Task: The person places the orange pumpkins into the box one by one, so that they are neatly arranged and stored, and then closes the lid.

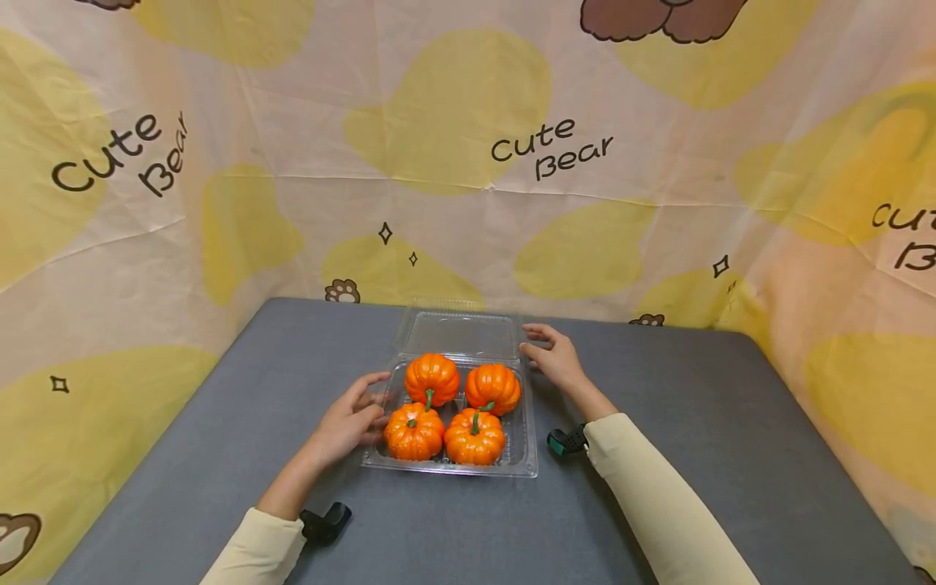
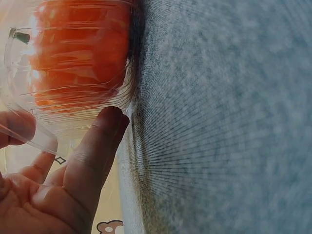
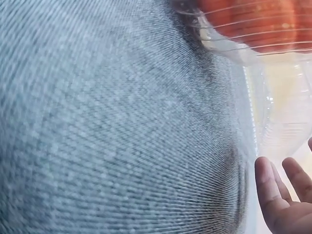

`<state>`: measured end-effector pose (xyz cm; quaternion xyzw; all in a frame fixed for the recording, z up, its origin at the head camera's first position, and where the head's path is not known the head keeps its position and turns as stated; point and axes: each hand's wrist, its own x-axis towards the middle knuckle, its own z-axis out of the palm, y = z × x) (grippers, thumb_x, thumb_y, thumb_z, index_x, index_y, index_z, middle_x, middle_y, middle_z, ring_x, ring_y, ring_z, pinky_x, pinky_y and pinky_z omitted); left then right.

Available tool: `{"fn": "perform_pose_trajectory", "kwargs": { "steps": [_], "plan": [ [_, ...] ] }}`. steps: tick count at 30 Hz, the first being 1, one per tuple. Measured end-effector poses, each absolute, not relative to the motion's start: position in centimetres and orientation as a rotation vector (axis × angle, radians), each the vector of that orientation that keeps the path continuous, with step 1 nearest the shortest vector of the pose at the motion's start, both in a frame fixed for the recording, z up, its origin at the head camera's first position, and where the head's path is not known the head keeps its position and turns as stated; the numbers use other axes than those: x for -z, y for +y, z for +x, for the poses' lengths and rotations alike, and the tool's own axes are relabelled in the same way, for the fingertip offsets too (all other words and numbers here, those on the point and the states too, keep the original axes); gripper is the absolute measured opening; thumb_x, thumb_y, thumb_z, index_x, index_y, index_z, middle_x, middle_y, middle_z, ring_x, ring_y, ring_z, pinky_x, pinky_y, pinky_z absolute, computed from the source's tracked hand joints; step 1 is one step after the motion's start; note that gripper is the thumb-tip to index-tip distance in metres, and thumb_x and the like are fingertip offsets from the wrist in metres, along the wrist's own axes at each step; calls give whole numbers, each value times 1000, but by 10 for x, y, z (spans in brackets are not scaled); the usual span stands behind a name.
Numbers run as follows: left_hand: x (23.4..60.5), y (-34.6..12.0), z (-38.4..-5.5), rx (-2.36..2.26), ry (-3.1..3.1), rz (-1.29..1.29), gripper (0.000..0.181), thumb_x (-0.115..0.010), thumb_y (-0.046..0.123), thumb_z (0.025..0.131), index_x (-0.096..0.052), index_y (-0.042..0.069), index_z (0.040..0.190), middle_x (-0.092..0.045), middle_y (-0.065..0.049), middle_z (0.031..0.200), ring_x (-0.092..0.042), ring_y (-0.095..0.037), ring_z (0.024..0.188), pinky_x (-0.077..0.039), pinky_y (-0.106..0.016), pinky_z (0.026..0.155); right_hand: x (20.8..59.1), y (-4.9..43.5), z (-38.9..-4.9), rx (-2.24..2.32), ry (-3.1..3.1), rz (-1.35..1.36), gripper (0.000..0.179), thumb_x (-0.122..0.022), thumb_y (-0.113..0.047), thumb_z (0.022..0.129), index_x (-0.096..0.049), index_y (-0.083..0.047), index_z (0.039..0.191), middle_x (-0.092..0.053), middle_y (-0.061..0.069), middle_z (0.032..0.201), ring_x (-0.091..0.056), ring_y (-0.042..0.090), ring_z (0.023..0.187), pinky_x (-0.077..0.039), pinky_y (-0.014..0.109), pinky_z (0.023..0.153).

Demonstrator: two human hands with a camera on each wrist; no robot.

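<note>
A clear plastic clamshell box (image 1: pixel 523 455) lies on the table with its lid (image 1: pixel 462 335) folded back toward the wall. Several small orange pumpkins with green stems fill it, among them a front-left pumpkin (image 1: pixel 414 432) and a back-right pumpkin (image 1: pixel 493 386). My left hand (image 1: pixel 344 422) is at the box's left side with loosely extended fingers. In the left wrist view, low fingertips (image 2: pixel 109 117) are right at the ribbed wall, and another finger shows through the rim. My right hand (image 1: pixel 557 357), fingers apart and slightly bent, is beside the lid's right edge and holds nothing.
A grey cloth-covered table (image 1: pixel 658 455) carries the box near its back middle. Behind and at both sides hangs a patterned curtain (image 1: pixel 453 244). Dark wrist-worn devices sit under the left wrist (image 1: pixel 327 524) and the right wrist (image 1: pixel 567 441).
</note>
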<state>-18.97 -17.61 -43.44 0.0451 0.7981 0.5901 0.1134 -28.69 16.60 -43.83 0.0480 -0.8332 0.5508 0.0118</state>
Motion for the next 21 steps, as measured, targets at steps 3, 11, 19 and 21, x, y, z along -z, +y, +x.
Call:
{"fn": "perform_pose_trajectory", "kwargs": {
  "steps": [3,11,19,21],
  "plan": [
    [434,-176,-190,-1733,2336,131,56,-45,6,93,-34,13,147,-49,-29,138,-64,-29,104,-58,-40,74,440,165,-287,-1726,-2616,151,45,-60,-14,92,-52,-4,136,-52,22,137,-61,39,110,-55,46,85],
    [438,-176,-192,-1722,2350,105,55,-44,5,92,-37,16,145,-51,-27,138,-65,-30,104,-58,-39,74,443,167,-286,-1725,-2648,205,46,-58,-17,94,-50,0,137,-49,22,140,-59,38,115,-54,45,87],
    [438,-175,-191,-1732,2357,104,55,-44,5,92,-37,16,145,-50,-27,138,-65,-30,104,-58,-39,74,442,167,-286,-1661,-2658,189,45,-59,-15,93,-53,-2,135,-54,18,138,-64,35,106,-57,39,82],
    [437,-175,-191,-1736,2356,115,55,-44,5,92,-37,14,145,-50,-28,138,-65,-30,103,-58,-40,74,441,166,-286,-1643,-2653,185,45,-60,-15,92,-53,-3,135,-55,17,137,-64,35,104,-57,38,79]
  ]
}}
